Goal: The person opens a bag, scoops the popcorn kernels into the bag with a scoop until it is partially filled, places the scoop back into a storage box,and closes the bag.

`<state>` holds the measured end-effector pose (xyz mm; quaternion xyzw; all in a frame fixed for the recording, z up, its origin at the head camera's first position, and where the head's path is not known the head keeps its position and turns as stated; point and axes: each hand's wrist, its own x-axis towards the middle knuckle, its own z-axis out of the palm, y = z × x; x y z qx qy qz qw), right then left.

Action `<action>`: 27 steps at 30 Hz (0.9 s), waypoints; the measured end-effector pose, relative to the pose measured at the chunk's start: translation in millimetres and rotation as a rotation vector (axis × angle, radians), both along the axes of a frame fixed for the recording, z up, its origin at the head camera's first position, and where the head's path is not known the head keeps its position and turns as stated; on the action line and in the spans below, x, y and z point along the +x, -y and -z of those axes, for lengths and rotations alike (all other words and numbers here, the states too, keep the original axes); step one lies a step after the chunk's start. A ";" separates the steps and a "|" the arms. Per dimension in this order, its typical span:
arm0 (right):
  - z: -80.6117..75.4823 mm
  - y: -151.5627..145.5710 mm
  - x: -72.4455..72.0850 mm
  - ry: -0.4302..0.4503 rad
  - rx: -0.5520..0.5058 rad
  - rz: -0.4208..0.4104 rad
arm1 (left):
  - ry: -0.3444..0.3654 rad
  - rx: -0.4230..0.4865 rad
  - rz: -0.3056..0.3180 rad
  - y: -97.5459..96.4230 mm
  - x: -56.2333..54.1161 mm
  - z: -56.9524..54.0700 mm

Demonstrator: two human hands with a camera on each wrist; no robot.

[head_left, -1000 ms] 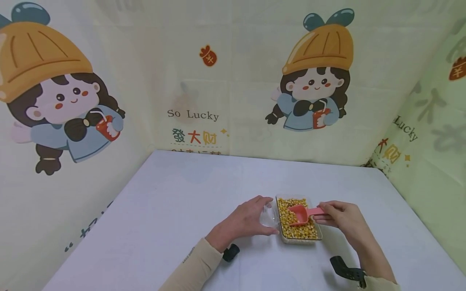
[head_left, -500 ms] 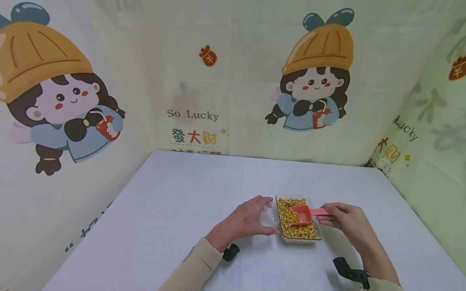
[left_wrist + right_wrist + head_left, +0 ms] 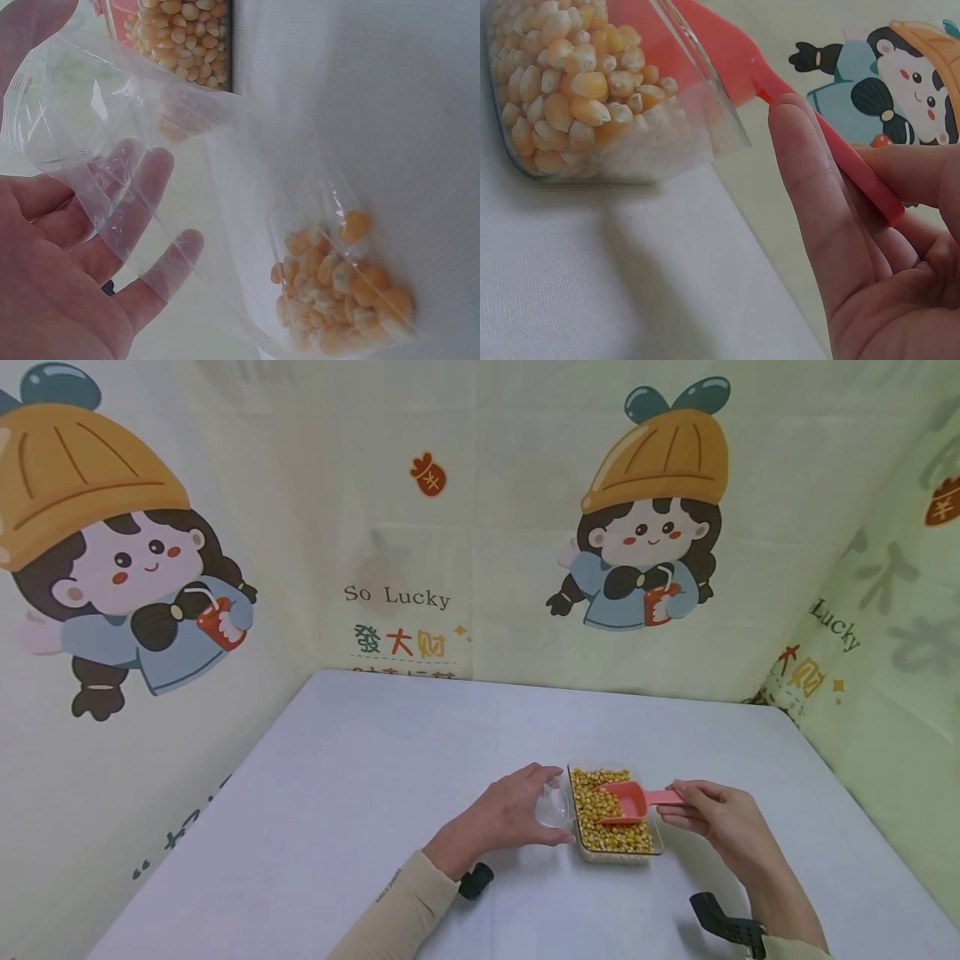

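Note:
My left hand (image 3: 517, 810) holds a clear plastic bag (image 3: 553, 806) by its mouth, fingers and thumb spread around it. In the left wrist view, several corn kernels (image 3: 337, 292) lie at the bottom of the bag. Directly right of it stands a clear rectangular container (image 3: 618, 860), well filled with yellow corn kernels (image 3: 617, 841). My right hand (image 3: 723, 822) pinches the handle of a pink scoop (image 3: 632, 802) between thumb and fingers. The scoop's front edge points left and sits in among the kernels; kernels cover part of its mouth.
Everything stands on a white table (image 3: 420, 735), with printed cloth walls (image 3: 510, 527) behind and at both sides. A black wrist mount (image 3: 723, 922) is on my right wrist, and another (image 3: 476, 881) on my left.
My right hand has drawn the scoop a little to the right through the corn. The left hand and the bag stay where they were.

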<state>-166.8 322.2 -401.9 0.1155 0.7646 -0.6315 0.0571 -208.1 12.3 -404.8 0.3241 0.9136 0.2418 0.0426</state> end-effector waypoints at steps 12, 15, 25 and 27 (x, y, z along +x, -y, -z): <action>-2.2 -8.3 0.7 0.012 -0.061 0.021 | 0.011 -0.007 -0.001 -1.5 0.6 0.5; -0.7 -10.2 1.0 0.014 -0.079 0.018 | 0.019 -0.010 -0.005 -2.1 0.8 0.8; 0.8 -12.9 1.8 0.001 -0.126 0.023 | 0.004 0.006 0.005 -1.4 2.4 1.4; -0.2 -12.9 2.2 -0.001 -0.128 0.026 | -0.002 0.011 0.009 -1.1 2.8 1.4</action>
